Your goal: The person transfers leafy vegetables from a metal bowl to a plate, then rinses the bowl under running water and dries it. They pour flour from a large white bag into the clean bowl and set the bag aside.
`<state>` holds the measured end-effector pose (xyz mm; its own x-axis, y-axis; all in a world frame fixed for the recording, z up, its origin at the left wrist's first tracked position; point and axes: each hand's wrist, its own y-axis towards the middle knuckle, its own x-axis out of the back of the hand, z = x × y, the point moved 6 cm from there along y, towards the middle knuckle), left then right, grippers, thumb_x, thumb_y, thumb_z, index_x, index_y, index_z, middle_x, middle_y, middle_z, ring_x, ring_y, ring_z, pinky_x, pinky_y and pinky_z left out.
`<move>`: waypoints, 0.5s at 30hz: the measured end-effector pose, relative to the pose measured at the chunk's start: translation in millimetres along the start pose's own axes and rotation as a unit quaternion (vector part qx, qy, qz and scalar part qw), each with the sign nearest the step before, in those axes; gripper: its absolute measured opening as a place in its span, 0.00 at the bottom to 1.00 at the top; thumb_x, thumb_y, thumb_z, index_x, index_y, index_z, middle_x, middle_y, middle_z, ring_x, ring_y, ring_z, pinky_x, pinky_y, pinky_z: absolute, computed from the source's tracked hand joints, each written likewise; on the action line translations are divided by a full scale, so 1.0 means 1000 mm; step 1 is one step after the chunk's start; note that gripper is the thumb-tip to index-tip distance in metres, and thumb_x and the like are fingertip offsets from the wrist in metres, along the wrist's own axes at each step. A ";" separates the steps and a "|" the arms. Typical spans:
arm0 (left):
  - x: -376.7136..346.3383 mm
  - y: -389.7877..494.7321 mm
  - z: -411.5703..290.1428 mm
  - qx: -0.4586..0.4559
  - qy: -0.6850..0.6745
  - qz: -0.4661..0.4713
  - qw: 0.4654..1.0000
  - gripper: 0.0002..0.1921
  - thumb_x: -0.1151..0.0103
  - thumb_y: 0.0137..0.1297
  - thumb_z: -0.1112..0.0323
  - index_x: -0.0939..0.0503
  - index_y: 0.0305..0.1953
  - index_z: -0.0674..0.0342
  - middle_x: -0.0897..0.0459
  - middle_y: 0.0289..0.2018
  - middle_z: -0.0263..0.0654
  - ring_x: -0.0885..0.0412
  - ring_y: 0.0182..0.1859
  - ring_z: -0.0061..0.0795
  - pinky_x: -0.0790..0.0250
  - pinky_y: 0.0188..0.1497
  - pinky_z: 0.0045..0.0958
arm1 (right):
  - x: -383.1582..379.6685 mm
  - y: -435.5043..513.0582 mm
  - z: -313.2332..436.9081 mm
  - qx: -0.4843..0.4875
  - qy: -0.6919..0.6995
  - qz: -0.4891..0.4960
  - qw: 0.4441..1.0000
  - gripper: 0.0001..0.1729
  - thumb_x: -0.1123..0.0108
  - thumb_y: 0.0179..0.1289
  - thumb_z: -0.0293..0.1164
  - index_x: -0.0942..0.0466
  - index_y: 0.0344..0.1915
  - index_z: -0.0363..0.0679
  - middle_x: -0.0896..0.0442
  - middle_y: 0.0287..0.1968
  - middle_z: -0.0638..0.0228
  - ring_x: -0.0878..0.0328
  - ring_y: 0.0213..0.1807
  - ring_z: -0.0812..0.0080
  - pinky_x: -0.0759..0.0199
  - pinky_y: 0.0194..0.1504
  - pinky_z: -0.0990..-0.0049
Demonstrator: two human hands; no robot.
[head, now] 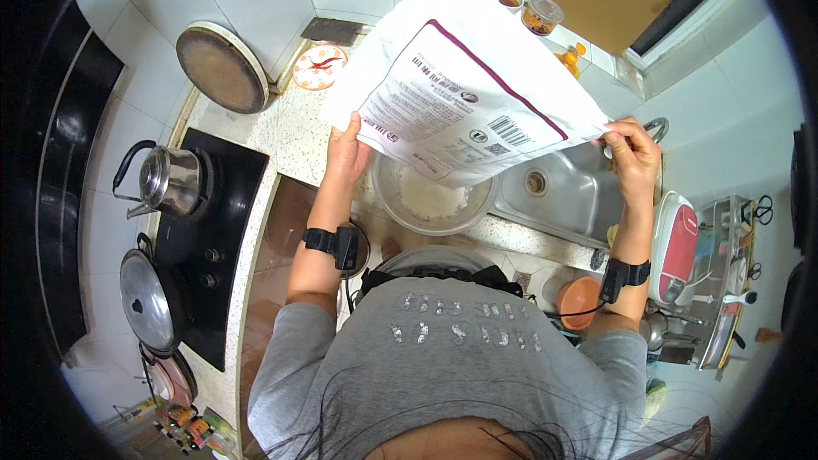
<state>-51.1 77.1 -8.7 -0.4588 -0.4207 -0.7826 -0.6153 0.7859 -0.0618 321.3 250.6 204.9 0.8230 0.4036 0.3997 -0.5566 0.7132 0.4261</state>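
Observation:
A large white printed bag [473, 96] is raised in front of me, tilted, with its printed face towards me. My left hand [347, 150] holds its lower left edge, thumb on the near face and fingers hidden behind. At the bag's right corner, my right hand [632, 153] pinches the edge between thumb and fingers. Below the bag's lower edge sits a wide metal bowl [383, 195], partly covered from view. White powder, apparently flour, [431, 198] lies in the bowl. I cannot tell whether the bag's lower edge touches the bowl.
A steel sink [569, 195] adjoins the bowl on the right. On the left, a kettle [169, 179] and a lidded pan [147, 300] stand on the black cooktop [223, 204]. A plate with red chillies [319, 67] lies behind. A red-and-white appliance [676, 249] stands at right.

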 end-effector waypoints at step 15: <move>-0.011 -0.010 -0.007 -0.030 0.015 0.008 0.999 0.20 0.57 0.75 0.70 0.38 0.65 0.64 0.30 0.62 0.44 0.30 0.63 0.37 0.35 0.66 0.40 | 0.018 -0.010 -0.005 0.011 -0.055 0.016 0.998 0.07 0.39 0.60 0.20 0.16 0.38 0.37 0.19 0.33 0.70 0.28 0.28 0.83 0.39 0.24 0.86</move>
<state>-44.5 70.6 4.9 -0.4874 -0.4220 -0.7644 -0.6447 0.7644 -0.0109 342.6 253.7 203.6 0.7883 0.3587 0.5000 -0.5851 0.6886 0.4285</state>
